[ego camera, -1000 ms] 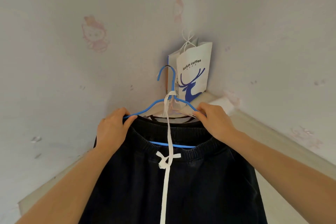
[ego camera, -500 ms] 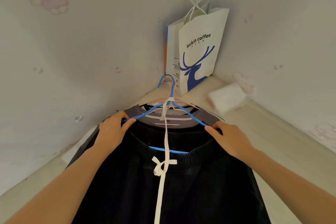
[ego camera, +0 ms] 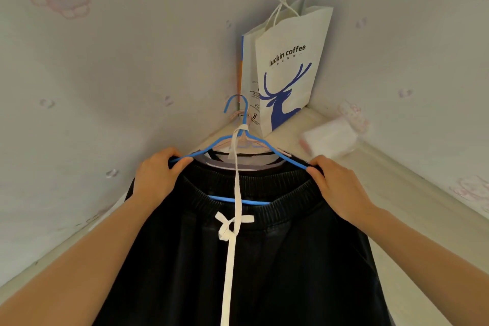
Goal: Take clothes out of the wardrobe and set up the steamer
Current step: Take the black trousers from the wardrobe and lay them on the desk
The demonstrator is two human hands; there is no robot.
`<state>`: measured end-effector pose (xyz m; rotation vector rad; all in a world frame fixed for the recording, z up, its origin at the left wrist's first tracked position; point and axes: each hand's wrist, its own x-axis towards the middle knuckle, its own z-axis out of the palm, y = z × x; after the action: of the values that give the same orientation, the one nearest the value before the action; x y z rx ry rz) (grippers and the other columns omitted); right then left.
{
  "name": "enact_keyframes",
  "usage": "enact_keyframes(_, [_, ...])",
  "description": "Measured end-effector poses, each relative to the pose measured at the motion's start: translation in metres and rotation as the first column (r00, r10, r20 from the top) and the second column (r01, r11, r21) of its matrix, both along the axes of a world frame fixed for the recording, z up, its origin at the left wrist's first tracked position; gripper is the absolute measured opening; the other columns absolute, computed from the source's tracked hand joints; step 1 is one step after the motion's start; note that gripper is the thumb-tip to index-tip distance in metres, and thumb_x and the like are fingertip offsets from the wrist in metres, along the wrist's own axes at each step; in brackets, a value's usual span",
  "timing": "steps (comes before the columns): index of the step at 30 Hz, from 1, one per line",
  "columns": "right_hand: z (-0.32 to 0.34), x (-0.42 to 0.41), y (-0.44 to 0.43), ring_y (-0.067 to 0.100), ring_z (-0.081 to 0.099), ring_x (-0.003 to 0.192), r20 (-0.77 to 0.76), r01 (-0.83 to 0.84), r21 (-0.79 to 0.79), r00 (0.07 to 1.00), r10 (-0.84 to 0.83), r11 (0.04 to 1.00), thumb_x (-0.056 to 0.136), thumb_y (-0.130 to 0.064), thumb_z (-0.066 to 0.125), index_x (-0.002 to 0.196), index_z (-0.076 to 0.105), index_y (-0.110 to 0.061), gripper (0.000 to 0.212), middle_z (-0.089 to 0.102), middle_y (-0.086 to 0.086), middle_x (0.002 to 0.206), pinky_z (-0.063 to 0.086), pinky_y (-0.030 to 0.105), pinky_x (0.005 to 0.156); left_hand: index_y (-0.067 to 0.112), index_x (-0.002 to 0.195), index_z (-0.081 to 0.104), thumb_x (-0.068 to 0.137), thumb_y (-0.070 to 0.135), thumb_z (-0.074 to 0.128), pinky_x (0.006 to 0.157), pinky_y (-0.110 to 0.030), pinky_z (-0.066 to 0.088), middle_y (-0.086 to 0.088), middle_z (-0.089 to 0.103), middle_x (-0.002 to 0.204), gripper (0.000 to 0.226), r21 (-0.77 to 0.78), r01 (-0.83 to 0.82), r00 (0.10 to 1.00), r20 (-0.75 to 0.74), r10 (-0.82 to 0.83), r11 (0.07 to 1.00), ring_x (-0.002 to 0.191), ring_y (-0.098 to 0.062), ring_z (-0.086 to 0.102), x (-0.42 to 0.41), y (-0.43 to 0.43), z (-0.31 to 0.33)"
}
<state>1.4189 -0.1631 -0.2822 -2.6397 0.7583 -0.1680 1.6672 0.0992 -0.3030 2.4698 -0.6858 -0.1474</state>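
Observation:
Black trousers (ego camera: pixel 264 267) with an elastic waistband and a long white drawstring (ego camera: pixel 232 219) hang on a blue wire hanger (ego camera: pixel 211 146). My left hand (ego camera: pixel 156 177) pinches the hanger's left shoulder together with the cloth. My right hand (ego camera: pixel 336 185) grips the hanger's right end. Behind the trousers lie a pink hanger (ego camera: pixel 238 114) and a grey and black garment (ego camera: pixel 248 160), mostly hidden. No steamer is in view.
A white paper bag (ego camera: pixel 288 66) with a blue deer and "luckin coffee" stands in the corner on a pale surface (ego camera: pixel 412 193). A white packet (ego camera: pixel 328 140) lies to its right. Wallpapered walls (ego camera: pixel 105 74) close in on both sides.
The view has tilted down from the wall to the pale surface. Both hands have spread wider along the hanger and lowered it and the trousers toward the corner.

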Motion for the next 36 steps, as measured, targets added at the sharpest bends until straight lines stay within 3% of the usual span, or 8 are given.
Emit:
enact_keyframes(6, [0.021,0.041,-0.03,0.021,0.059,0.078,0.073,-0.006,-0.069,0.997,0.011,0.998,0.099,-0.038,0.039,0.102,0.056,-0.019,0.025,0.062,-0.002,0.088,0.047,0.043,0.079,0.018,0.083,0.062,0.088,0.038,0.063,0.067,-0.037,0.048,-0.002,0.062,0.074,0.021,-0.105,-0.014,0.997,0.07,0.022,0.994,0.07,-0.023,0.057,0.034,-0.026,0.025])
enact_keyframes(10, [0.009,0.052,-0.046,0.021,0.058,0.079,0.058,-0.027,0.004,0.998,0.027,1.0,0.098,-0.037,0.044,0.103,0.057,-0.015,0.026,0.06,0.001,0.087,0.047,0.036,0.074,0.014,0.088,0.062,0.09,0.035,0.06,0.069,-0.037,0.047,-0.002,0.062,0.079,0.022,-0.055,0.004,0.985,0.171,0.005,0.998,0.072,-0.021,0.056,0.036,-0.04,0.014])
enact_keyframes(16, [-0.04,0.061,-0.046,0.023,0.056,0.079,-0.058,-0.008,-0.018,0.998,0.007,1.0,0.099,-0.036,0.041,0.1,0.054,-0.013,0.026,0.058,0.002,0.088,0.045,0.037,0.073,0.006,0.12,0.059,0.091,0.019,0.059,0.084,-0.047,0.047,-0.014,0.059,0.116,0.031,0.128,0.042,0.968,0.239,-0.072,0.991,0.104,-0.035,0.055,0.023,-0.04,-0.035])
enact_keyframes(20, [-0.06,0.061,-0.048,0.022,0.058,0.085,-0.081,0.04,0.046,0.996,-0.036,0.998,0.098,-0.036,0.044,0.104,0.054,-0.012,0.026,0.061,0.004,0.097,0.048,0.037,0.079,0.011,0.137,0.047,0.093,0.028,0.054,0.106,-0.053,0.033,-0.012,0.047,0.14,0.047,0.212,0.08,0.937,0.317,-0.146,0.974,0.128,-0.035,0.042,-0.008,-0.027,-0.051])
enact_keyframes(23, [-0.066,0.062,-0.049,0.023,0.059,0.09,-0.086,0.051,0.092,0.995,-0.043,0.994,0.097,-0.035,0.047,0.108,0.055,-0.01,0.028,0.063,0.006,0.101,0.048,0.037,0.082,0.025,0.147,0.031,0.096,0.046,0.04,0.112,-0.06,0.011,-0.002,0.02,0.158,0.055,0.314,0.042,0.972,0.209,-0.112,0.949,0.145,-0.032,0.013,-0.026,-0.017,-0.062])
enact_keyframes(27, [-0.064,0.069,-0.055,0.022,0.055,0.082,-0.051,0.082,0.053,0.996,-0.079,0.995,0.098,-0.035,0.046,0.104,0.056,-0.008,0.03,0.061,0.008,0.098,0.047,0.035,0.076,0.036,0.15,0.019,0.088,0.065,0.021,0.112,-0.062,-0.003,0.011,-0.001,0.16,0.068,0.304,0.106,0.988,0.071,-0.134,0.947,0.146,-0.024,-0.015,-0.022,-0.016,-0.069])
enact_keyframes(30, [-0.064,0.073,-0.06,0.018,0.05,0.079,-0.063,0.116,0.049,0.992,-0.113,0.992,0.098,-0.035,0.046,0.105,0.055,-0.007,0.029,0.058,0.006,0.095,0.044,0.032,0.073,0.035,0.15,0.018,0.086,0.068,0.022,0.112,-0.062,-0.003,0.01,-0.003,0.16,0.072,0.303,0.14,0.983,0.07,-0.169,0.943,0.145,-0.023,-0.018,-0.009,-0.023,-0.071])
enact_keyframes(36, [-0.083,0.07,-0.061,0.024,0.055,0.092,-0.074,0.098,0.034,0.993,-0.096,0.995,0.094,-0.038,0.053,0.108,0.057,-0.011,0.03,0.055,0.009,0.105,0.047,0.034,0.08,0.038,0.15,0.013,0.09,0.065,0.02,0.113,-0.063,0.0,0.009,-0.003,0.16,0.067,0.408,0.152,0.986,0.002,-0.167,0.9,0.146,-0.025,-0.016,-0.001,-0.034,-0.076])
